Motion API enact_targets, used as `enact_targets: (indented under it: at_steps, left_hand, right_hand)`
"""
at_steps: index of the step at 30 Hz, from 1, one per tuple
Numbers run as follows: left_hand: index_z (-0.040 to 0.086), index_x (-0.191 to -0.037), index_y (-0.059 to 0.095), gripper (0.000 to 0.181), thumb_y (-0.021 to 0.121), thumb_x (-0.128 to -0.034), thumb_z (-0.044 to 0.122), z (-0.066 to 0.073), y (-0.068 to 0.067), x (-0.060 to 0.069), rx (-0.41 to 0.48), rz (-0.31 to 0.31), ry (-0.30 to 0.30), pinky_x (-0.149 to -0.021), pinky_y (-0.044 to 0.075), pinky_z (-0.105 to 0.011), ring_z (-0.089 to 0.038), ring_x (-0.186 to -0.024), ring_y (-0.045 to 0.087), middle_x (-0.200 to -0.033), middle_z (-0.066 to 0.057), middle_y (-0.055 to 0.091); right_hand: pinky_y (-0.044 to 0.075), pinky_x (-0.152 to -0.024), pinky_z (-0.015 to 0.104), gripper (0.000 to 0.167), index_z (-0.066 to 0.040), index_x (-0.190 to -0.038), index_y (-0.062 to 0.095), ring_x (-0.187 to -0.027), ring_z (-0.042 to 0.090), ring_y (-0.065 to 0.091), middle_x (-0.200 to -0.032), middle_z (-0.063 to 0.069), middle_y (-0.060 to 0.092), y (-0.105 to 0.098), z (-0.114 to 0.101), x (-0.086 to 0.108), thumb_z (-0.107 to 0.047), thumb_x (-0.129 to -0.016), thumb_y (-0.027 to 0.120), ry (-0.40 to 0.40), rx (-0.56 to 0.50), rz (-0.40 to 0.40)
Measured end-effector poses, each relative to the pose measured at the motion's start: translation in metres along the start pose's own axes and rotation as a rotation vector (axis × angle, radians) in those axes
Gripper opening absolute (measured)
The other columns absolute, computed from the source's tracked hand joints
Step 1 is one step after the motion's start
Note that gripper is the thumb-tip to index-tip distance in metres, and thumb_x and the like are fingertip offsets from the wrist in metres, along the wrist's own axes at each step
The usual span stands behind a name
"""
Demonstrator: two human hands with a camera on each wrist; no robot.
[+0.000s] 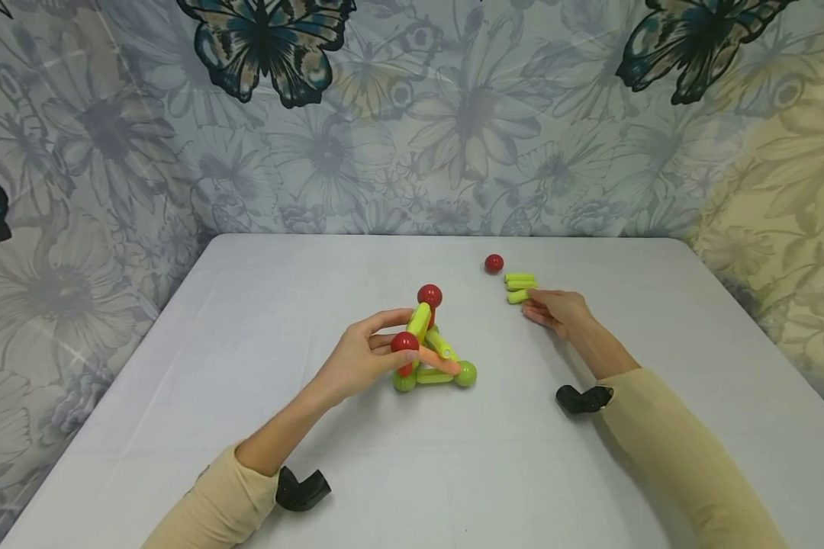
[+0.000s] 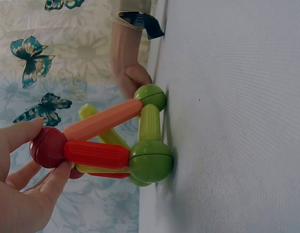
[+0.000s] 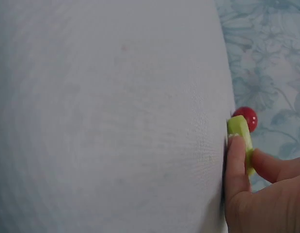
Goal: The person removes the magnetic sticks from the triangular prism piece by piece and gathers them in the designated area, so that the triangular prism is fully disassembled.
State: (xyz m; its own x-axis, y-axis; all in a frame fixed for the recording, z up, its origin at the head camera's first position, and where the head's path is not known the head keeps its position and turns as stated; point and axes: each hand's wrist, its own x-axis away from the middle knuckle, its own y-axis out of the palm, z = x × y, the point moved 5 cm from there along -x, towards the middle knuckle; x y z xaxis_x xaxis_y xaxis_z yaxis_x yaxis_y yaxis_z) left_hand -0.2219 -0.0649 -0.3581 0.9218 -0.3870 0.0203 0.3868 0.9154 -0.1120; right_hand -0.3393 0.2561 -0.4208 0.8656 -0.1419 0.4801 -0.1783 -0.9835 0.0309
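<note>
1. The left hand [image 1: 362,358] had its thumb and fingers bent round the near red ball [image 1: 404,342] of a frame [image 1: 439,361] of rods and balls; the frame was near the middle of the white table [image 1: 281,290], green balls [image 1: 466,374] lowest; whether these touched the cloth could not be told.
2. The right hand [image 1: 561,311] pinched a yellow-green rod [image 1: 517,296] between thumb and finger, near one end; two similar rods [image 1: 519,277] lay just beside it, a loose red ball [image 1: 494,264] beyond.
3. Drawing the rod clear of its neighbours seemed wisest; a hurried pull might have scattered them.
4. A light, steady left hold seemed best; hard squeezing or twisting could have loosened the joints.
</note>
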Motion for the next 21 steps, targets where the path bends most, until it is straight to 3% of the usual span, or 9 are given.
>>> enact_targets:
  at_steps: [15,21]
  left_hand:
    - [0.017,-0.135,0.054,0.054,0.073,-0.0853,0.011,-0.002,-0.0009,-0.0011,-0.008,0.012,-0.006,-0.081,0.054,-0.03,-0.016,-0.103,0.063,-0.128,0.003,0.058]
    - [0.016,-0.136,0.053,0.054,0.073,-0.0856,0.011,-0.0017,-0.0007,-0.001,-0.006,0.007,-0.003,-0.081,0.054,-0.031,-0.016,-0.104,0.063,-0.129,0.003,0.057]
  right_hand:
    - [0.054,-0.071,0.021,0.014,-0.003,-0.107,0.049,-0.062,0.009,0.066,-0.066,0.004,0.064,-0.0019,-0.0011,-0.0096,-0.007,-0.096,0.056,0.059,-0.092,0.048]
    - [0.054,-0.071,0.021,0.034,0.0,-0.127,0.045,-0.062,0.009,0.066,-0.067,0.003,0.063,-0.002,-0.0006,-0.0107,-0.008,-0.096,0.056,0.065,-0.084,0.069]
